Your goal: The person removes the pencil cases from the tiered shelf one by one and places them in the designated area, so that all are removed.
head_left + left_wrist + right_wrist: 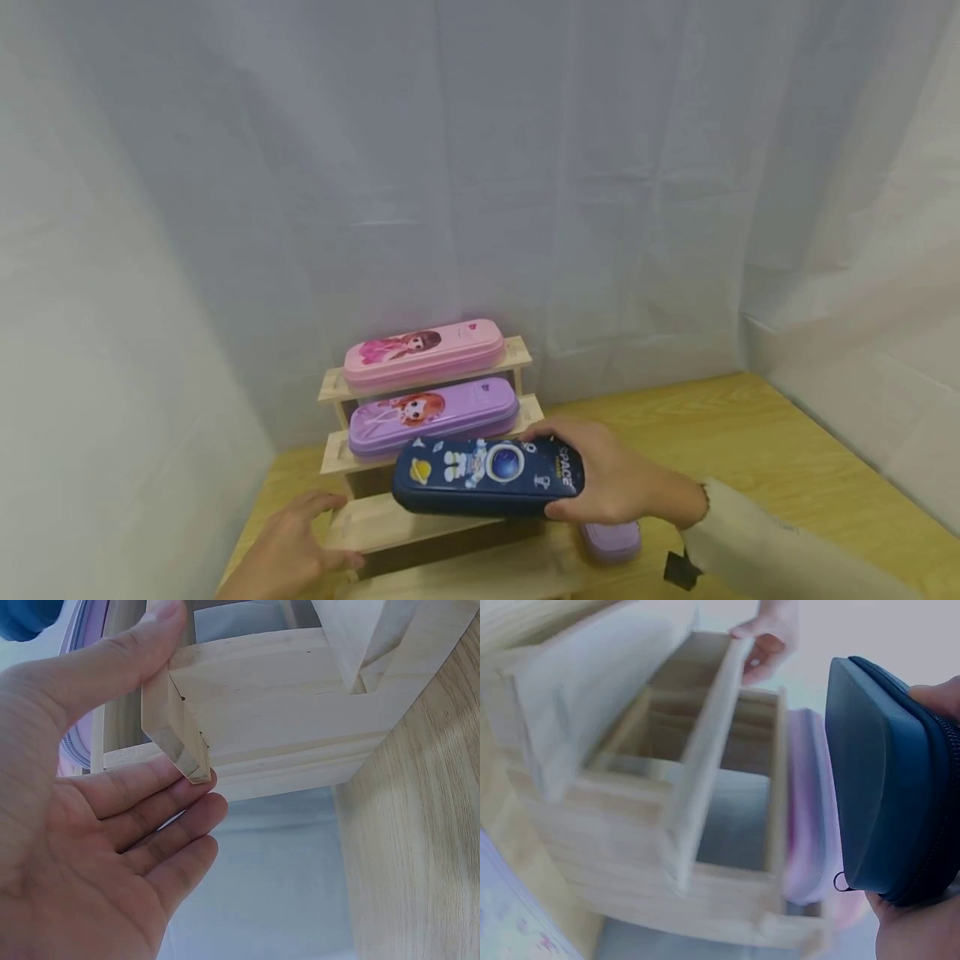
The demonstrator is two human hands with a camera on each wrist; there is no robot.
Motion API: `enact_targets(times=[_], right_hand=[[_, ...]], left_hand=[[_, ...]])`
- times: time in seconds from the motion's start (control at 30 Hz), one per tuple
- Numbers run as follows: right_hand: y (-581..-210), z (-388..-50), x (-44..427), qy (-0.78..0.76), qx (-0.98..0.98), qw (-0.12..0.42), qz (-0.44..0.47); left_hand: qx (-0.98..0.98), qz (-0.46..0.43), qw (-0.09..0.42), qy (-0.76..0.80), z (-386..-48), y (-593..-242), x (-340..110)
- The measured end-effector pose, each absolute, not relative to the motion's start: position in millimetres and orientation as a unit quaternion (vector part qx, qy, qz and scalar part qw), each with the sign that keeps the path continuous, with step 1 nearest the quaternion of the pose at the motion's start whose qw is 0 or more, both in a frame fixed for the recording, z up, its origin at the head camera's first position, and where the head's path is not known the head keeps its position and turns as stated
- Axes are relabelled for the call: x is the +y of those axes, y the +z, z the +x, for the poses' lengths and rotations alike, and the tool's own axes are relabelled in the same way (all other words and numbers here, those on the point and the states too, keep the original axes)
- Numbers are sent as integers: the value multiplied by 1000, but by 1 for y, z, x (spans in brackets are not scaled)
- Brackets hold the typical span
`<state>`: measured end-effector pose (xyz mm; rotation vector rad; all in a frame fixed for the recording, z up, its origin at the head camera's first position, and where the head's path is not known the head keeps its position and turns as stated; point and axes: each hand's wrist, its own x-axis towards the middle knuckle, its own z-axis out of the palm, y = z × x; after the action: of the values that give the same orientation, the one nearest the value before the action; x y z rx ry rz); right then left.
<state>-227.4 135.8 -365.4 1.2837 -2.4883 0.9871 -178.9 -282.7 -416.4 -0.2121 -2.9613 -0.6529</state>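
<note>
The left grip pinches the end of a wooden step. Slightly farther, the right grip is clamped round the right end of a navy case, which extends leftward over the step, printed with an astronaut, yellow planet and "SPACE".

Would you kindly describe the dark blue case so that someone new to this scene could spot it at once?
On the table stands a stepped wooden rack. Over its lower shelves, the right hand grips the dark blue case. Unlike the pink case and purple case on the upper shelves, it shows an astronaut and the word SPACE.
</note>
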Motion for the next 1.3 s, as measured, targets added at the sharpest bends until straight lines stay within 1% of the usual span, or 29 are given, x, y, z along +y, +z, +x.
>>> enact_targets(times=[0.23, 0.5, 0.7, 0.83, 1.07, 1.17, 1.3], right_hand=[[-342, -226, 156, 360, -834, 138, 394], [-337, -235, 183, 354, -845, 216, 338], [-335, -239, 202, 339, -865, 252, 272], [-335, -242, 212, 353, -869, 259, 232], [-338, -246, 231, 370, -881, 244, 163], [-340, -246, 238, 368, -888, 238, 140], [-346, -246, 247, 363, -895, 235, 107]], left_hand=[[-972, -79, 60, -212, -179, -418, -284], [-971, -94, 63, -211, -179, -418, -285], [-972, -92, 60, -209, -180, -419, -286], [-973, -90, 55, -207, -180, -420, -286], [-974, -87, 49, -205, -181, -420, -286], [-973, -88, 51, -206, -180, -421, -286], [-972, -92, 66, -205, -179, -420, -285]])
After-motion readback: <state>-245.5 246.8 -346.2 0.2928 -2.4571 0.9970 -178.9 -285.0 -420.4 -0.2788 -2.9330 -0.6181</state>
